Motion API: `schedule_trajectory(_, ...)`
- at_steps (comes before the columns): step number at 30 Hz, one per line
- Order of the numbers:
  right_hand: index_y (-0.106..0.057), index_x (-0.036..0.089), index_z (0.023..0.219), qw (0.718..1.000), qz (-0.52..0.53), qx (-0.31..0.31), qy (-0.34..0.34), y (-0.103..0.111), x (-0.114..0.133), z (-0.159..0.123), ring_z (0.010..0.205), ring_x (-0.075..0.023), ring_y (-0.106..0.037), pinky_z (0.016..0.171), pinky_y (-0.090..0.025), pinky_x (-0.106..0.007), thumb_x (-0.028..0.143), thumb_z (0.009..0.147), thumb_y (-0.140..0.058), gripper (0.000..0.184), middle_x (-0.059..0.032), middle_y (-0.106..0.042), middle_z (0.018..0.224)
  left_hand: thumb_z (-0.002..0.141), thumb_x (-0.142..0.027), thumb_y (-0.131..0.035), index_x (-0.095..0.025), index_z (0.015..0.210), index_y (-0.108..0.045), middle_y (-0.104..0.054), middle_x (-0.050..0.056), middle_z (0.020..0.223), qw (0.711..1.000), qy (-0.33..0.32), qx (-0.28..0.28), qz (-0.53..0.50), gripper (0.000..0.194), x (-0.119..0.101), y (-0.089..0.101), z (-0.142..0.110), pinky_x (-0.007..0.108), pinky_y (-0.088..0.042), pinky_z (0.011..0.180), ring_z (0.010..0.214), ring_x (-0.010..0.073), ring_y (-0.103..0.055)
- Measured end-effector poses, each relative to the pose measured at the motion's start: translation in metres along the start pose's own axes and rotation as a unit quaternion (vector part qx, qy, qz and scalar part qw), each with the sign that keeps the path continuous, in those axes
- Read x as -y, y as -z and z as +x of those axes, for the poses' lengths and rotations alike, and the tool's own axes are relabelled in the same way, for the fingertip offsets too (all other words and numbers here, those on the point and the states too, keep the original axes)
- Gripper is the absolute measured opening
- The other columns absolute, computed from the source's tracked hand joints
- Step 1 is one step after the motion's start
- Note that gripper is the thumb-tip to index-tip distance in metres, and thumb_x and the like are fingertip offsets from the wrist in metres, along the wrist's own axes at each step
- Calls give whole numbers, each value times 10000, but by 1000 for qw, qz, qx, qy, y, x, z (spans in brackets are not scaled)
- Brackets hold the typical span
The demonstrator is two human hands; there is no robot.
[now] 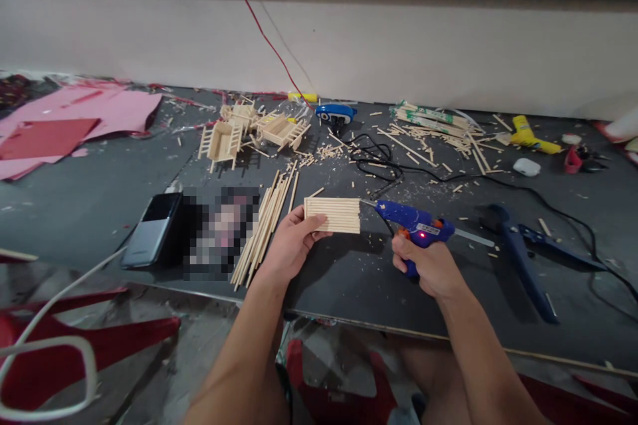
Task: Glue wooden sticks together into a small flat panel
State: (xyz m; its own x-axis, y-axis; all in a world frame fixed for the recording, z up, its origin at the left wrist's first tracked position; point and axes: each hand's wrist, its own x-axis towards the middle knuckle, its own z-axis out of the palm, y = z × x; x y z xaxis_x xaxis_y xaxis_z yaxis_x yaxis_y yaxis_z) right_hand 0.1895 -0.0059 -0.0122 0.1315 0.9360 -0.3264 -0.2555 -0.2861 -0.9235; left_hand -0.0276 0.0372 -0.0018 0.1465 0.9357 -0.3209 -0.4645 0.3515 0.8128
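Observation:
My left hand (294, 239) is closed on a small flat panel of wooden sticks (336, 212) laid side by side, the thumb on top of it. In my right hand (428, 265) is a blue hot glue gun (409, 216), gripped by its handle. A red light glows on its side and a clear glue stick (476, 238) pokes out of the back. The gun's nozzle points left, at the panel's upper right corner; whether it touches, I cannot tell. Left of my left hand lies a pile of long wooden sticks (266, 226).
Small wooden stick chairs (224, 143) stand at the back, near a blue tool (336, 113) and scattered offcuts. A black cable (438, 172) crosses the table. Blue-handled cutters (528, 265) lie right, a phone (154, 229) left. Pink paper (114, 109) covers the far left.

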Motion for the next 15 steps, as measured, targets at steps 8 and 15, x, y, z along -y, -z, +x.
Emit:
schedule_trajectory(8, -556, 165, 651, 1000, -27, 2, -3, 3, -2, -1, 421, -57, -422, 393, -335, -218, 375, 589, -813, 338, 50, -493, 564, 670, -165, -733, -122, 866, -672, -712, 36, 831, 1000, -1, -7, -4, 209, 0, -2, 0, 203, -555, 618, 685, 111, -652)
schedule_trajectory(15, -578, 160, 681, 998, -53, 17, -9, 9, -6, -3, 428, -64, -431, 409, -335, -226, 389, 623, -794, 320, 41, -503, 565, 671, -169, -733, -122, 869, -670, -714, 39, 837, 1000, -1, -8, -6, 213, 0, 1, 1, 206, -551, 620, 699, 117, -656)
